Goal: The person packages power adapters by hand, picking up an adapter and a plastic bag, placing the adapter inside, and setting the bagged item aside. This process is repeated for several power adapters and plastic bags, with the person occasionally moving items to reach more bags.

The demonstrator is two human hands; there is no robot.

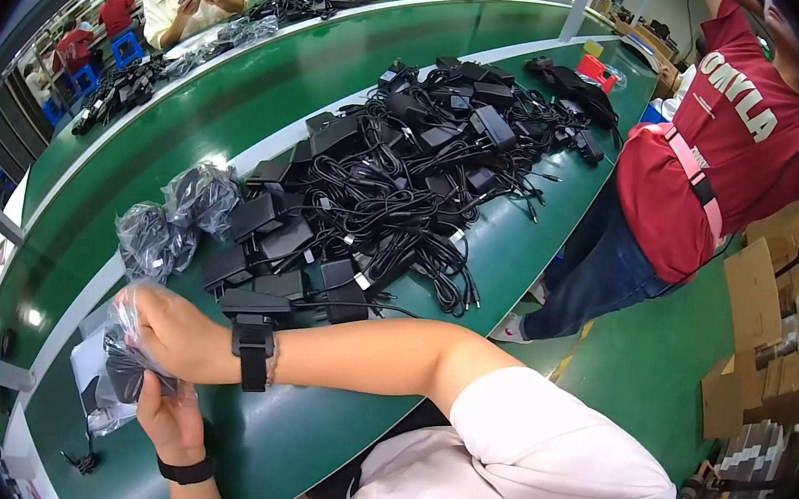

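So the closest thing to the camera is a white sleeve (553, 457), with the bare right arm reaching over toward the left end of the green tabletop (505, 250). The bit that matters is there: a black adapter-like block (126, 375) inside a clear plastic bag (131, 310), held above the tabletop, nearer its far edge than the pile's middle.

The left hand (176, 425) has its thumb pressed up against the block; its other fingers are mostly hidden, so no idea if they're spread. The right hand (175, 332) curls over the top of the bag, but can't tell exactly what the fingertips pinch.

My guess is it's the bagging step, block mostly in. Next move probably calls for the left to keep it steady while the right tidies the plastic, watching for snags.

Just outward, a loose black cable (86, 462) lies near the far edge, two bagged bundles (158, 241) sit further along it, and a huge pile of black adapters and cords (382, 185) runs toward the right end.
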